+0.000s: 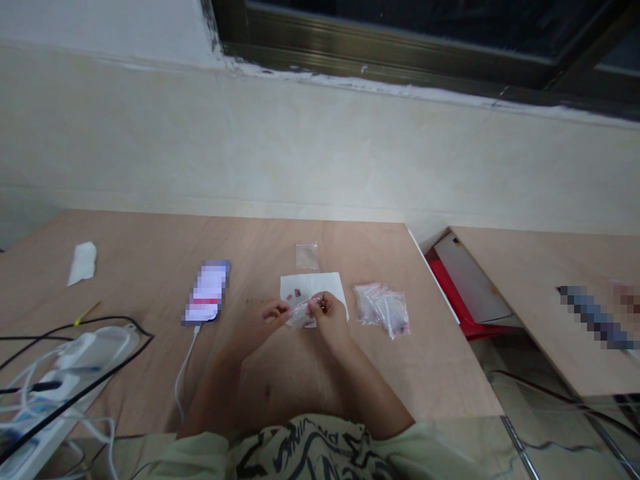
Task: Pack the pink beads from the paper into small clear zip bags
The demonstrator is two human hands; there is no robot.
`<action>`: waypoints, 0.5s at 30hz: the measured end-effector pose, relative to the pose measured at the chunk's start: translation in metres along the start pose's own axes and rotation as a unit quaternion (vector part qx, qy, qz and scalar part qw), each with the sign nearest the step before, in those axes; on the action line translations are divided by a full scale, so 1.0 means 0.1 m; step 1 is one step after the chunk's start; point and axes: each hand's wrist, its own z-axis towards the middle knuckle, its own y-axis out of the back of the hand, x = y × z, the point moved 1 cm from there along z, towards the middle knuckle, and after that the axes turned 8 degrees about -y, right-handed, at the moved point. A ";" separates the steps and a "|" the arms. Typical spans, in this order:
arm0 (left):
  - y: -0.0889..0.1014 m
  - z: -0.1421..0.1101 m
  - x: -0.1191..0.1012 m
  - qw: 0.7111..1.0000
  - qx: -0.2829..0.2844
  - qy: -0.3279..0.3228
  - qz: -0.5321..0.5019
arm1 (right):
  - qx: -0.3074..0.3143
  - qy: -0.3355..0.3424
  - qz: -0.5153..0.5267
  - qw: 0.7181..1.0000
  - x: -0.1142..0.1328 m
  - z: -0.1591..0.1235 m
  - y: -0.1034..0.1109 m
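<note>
Both my hands meet over the middle of the wooden table [150, 253]. My left hand [267, 317] and my right hand [327, 313] pinch a small clear zip bag [301, 313] between them, fingers closed on its edges. Under the hands lies a white sheet of paper [330, 285] with a few small dark red pieces [297, 293] on it. An empty clear bag [307, 256] lies just beyond the paper. To the right of my right hand sits a pile of small filled zip bags [383, 308].
A phone [207, 292] on a white cable [183, 373] lies left of my hands. A power strip [60, 363] with black and white cords fills the near left corner. A folded tissue [83, 262] lies far left. A second table [550, 293] stands right, a red object [453, 293] in the gap.
</note>
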 end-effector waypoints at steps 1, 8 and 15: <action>0.00 0.00 0.00 1.000 -0.002 -0.006 0.015 | 0.001 0.002 -0.001 1.000 0.00 -0.02 0.01; -0.03 0.03 0.00 0.999 -0.043 -0.018 -0.002 | 0.103 -0.068 0.119 0.985 -0.10 -0.09 0.00; -0.08 0.07 0.05 0.998 -0.065 0.014 -0.007 | -0.048 -0.028 0.080 0.995 0.06 -0.18 0.50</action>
